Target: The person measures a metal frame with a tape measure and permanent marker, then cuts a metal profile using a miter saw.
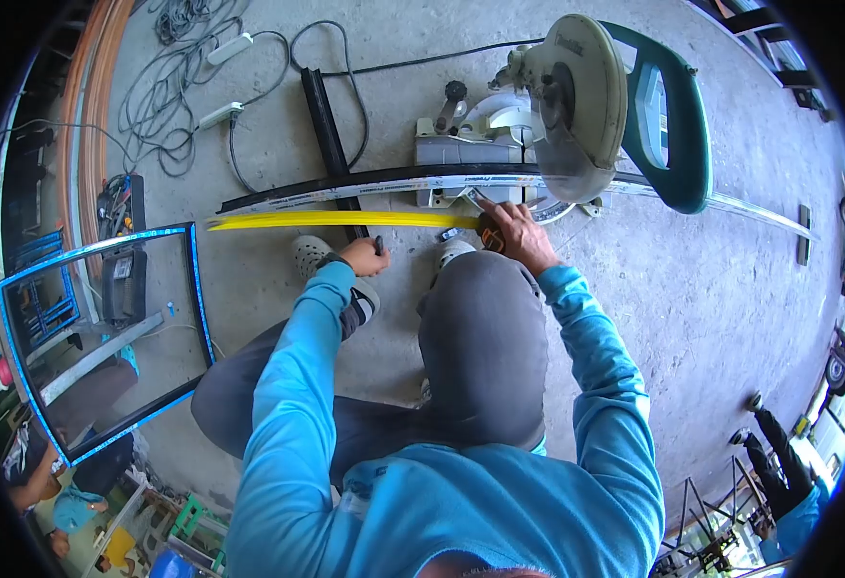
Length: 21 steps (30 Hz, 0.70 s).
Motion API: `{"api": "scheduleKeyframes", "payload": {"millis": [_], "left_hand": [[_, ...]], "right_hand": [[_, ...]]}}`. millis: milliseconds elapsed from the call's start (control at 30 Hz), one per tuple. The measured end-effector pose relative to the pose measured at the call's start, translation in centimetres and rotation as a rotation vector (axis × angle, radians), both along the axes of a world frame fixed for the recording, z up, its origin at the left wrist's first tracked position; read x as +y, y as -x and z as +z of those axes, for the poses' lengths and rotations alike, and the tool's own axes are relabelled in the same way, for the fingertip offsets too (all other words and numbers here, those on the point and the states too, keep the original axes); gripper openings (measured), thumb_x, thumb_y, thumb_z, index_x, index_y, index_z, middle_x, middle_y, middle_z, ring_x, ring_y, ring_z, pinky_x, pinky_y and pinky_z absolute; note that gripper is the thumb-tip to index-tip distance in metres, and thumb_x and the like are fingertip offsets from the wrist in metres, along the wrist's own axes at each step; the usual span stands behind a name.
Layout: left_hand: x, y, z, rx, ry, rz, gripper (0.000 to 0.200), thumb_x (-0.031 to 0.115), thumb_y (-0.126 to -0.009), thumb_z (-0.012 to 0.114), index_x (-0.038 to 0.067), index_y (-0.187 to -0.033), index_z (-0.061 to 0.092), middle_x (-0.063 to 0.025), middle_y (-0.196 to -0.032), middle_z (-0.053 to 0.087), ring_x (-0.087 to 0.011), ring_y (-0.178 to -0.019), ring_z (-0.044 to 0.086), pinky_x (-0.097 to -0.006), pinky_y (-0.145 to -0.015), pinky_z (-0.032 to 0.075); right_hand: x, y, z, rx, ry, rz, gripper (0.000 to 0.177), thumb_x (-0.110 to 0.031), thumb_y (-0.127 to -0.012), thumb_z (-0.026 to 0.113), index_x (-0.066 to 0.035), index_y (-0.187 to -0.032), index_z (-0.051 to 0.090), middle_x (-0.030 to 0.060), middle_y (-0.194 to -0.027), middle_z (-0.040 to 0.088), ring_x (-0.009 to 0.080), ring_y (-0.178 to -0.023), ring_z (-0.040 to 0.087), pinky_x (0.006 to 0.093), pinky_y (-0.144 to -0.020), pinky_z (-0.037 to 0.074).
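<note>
The right hand (517, 238) gripped the tape measure (488, 234), its yellow tape (336, 221) stretched leftward beside the long metal strip (394, 181) lying across the saw (557, 106) on the floor (683, 289). The left hand (365, 258) was clenched around a dark pen (378, 246). Measuring well probably called for a flat, taut tape, parallel to the strip, with the case pinned steady.
</note>
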State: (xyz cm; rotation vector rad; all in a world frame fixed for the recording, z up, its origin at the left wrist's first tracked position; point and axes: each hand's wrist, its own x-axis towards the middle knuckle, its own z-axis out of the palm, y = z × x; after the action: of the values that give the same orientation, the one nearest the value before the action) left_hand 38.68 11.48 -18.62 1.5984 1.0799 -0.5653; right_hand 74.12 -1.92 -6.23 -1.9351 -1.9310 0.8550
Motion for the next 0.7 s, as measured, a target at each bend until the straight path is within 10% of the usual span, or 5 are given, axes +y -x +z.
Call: {"api": "scheduleKeyframes", "payload": {"millis": [133,267,333,600,700], "left_hand": [[-1.3,-1.5,-2.6,-0.146,-0.473,-0.167,0.031,0.029,-0.085,0.067,0.008,-0.108,0.072,-0.0189,-0.093,0.074,-0.0389,-0.091,0.071,-0.0490,-0.087,0.056],[2.7,-4.9,4.9,-0.201,-0.594,-0.182,0.031,0.025,-0.078,0.070,0.016,-0.108,0.068,-0.0127,-0.097,0.075,-0.0372,-0.095,0.071,-0.0517,-0.082,0.055],[5.9,-5.2,7.6,-0.468,-1.042,-0.050,0.035,0.025,-0.077,0.076,0.012,-0.107,0.062,-0.0120,-0.105,0.066,-0.0361,-0.103,0.063,-0.0480,-0.086,0.053],[14.8,-1.3,2.2,0.025,-0.762,-0.321,0.077,0.065,-0.086,0.069,0.006,-0.133,0.061,-0.0201,-0.129,0.066,-0.0405,-0.119,0.060,-0.0515,-0.097,0.048],[14.0,-6.6,4.1,-0.045,-0.778,-0.318,0.080,0.066,-0.088,0.067,0.003,-0.135,0.058,-0.0211,-0.116,0.071,-0.0400,-0.107,0.068,-0.0517,-0.092,0.051]], "right_hand": [[-4.2,0.4,-3.4,0.092,0.006,-0.131,0.082,-0.028,-0.087,0.076,-0.013,-0.157,0.035,0.0192,-0.127,0.059,0.0430,-0.115,0.057,0.0522,-0.098,0.052],[-9.8,-0.7,-3.9,0.065,0.104,-0.320,0.080,-0.032,-0.087,0.074,-0.007,-0.152,0.036,0.0231,-0.129,0.057,0.0449,-0.118,0.056,0.0529,-0.097,0.050],[-12.3,-1.0,-4.8,-0.033,0.207,-0.393,0.083,-0.031,-0.083,0.078,-0.007,-0.151,0.038,0.0219,-0.130,0.056,0.0450,-0.117,0.056,0.0527,-0.096,0.051],[-17.8,-1.2,-11.5,-0.124,0.478,-0.593,0.091,-0.022,-0.075,0.083,-0.010,-0.153,0.036,0.0215,-0.140,0.050,0.0451,-0.126,0.050,0.0532,-0.104,0.049],[-19.9,-3.1,-12.0,-0.234,0.100,-0.707,0.094,-0.027,-0.079,0.086,-0.006,-0.154,0.034,0.0226,-0.147,0.046,0.0418,-0.129,0.048,0.0493,-0.106,0.046]]}}
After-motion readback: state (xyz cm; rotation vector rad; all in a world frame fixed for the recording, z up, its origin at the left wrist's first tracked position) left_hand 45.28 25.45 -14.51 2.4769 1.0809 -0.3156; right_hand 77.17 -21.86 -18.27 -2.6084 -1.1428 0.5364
